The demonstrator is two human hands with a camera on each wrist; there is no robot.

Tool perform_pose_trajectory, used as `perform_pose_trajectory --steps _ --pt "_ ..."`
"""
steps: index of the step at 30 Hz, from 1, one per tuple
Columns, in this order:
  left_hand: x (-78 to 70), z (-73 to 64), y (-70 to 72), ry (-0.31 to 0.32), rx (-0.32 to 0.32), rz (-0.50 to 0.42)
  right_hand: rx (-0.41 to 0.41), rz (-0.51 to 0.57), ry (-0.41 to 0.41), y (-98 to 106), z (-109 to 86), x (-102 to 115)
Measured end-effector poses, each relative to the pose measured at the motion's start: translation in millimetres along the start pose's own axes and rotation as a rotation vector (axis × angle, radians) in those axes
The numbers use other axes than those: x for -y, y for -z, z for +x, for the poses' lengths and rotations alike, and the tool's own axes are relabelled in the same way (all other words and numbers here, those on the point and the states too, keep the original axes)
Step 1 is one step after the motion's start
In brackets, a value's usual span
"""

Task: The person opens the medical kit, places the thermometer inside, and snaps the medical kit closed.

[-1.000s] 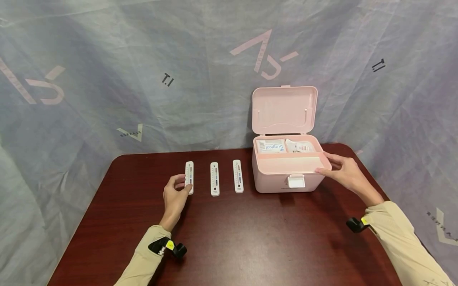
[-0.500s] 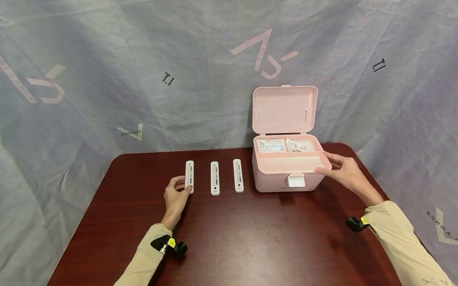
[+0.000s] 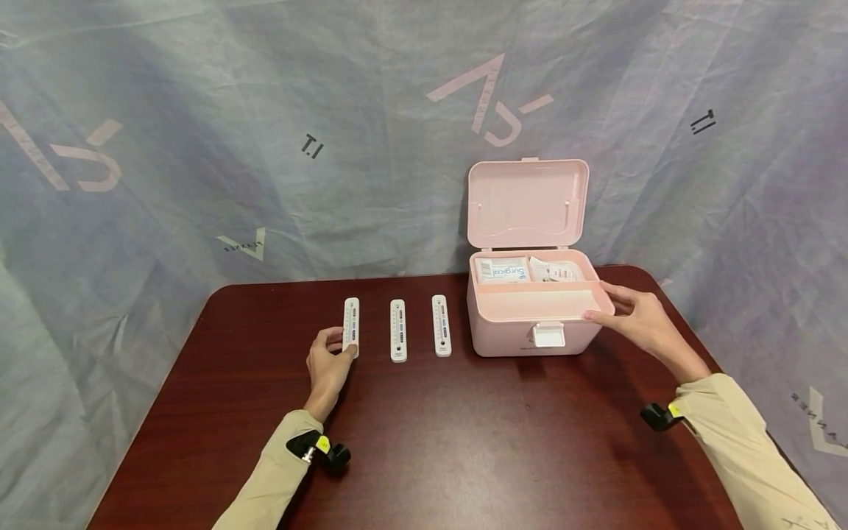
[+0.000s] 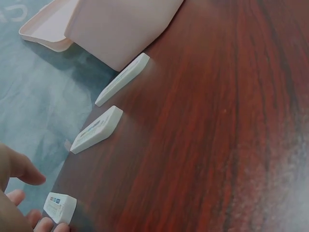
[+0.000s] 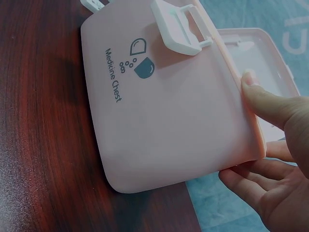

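My left hand [image 3: 327, 369] is beside the leftmost white thermometer [image 3: 351, 318], which lies flat on the table. In the left wrist view its fingertips [image 4: 44, 224] are at that thermometer's edge, while the thumb stands apart above it. Two more white thermometers, a middle one [image 3: 397, 335] and a right one [image 3: 441, 331], lie in the same row. A pink medicine chest [image 3: 500, 341] stands with its lid raised at the right. My right hand [image 3: 641, 324] grips the chest's right rim, thumb on top and fingers against the outside wall.
The lid [image 3: 526, 205] leans back towards a grey cloth backdrop [image 3: 371, 147]. Inside the chest's tray lie a packet printed "Surgical" [image 3: 501, 270] and another white packet [image 3: 556, 271]. A white latch [image 3: 549, 336] hangs at the front. Everything stands on a dark red wooden table [image 3: 464, 442].
My left hand and forearm have shifted very slightly to the right beside the leftmost thermometer. The right hand stays on the chest's rim, and the chest has not moved.
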State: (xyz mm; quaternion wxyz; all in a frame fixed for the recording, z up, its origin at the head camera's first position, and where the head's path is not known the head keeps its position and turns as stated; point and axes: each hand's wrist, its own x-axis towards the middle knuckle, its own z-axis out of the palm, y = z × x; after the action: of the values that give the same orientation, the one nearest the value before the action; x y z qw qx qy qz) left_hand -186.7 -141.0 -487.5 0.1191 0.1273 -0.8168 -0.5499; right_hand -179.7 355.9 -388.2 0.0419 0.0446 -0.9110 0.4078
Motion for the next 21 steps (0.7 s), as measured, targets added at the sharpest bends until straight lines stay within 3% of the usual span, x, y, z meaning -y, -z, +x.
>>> perform_pose_trajectory --steps 11,21 --pt "1.4 6.8 -5.0 -0.028 -0.030 0.055 -0.008 0.003 -0.004 -1 0.3 -2" --pt "-0.2 11.1 -4.4 -0.044 0.037 0.150 -0.023 0.001 0.006 -2 -0.2 -5"
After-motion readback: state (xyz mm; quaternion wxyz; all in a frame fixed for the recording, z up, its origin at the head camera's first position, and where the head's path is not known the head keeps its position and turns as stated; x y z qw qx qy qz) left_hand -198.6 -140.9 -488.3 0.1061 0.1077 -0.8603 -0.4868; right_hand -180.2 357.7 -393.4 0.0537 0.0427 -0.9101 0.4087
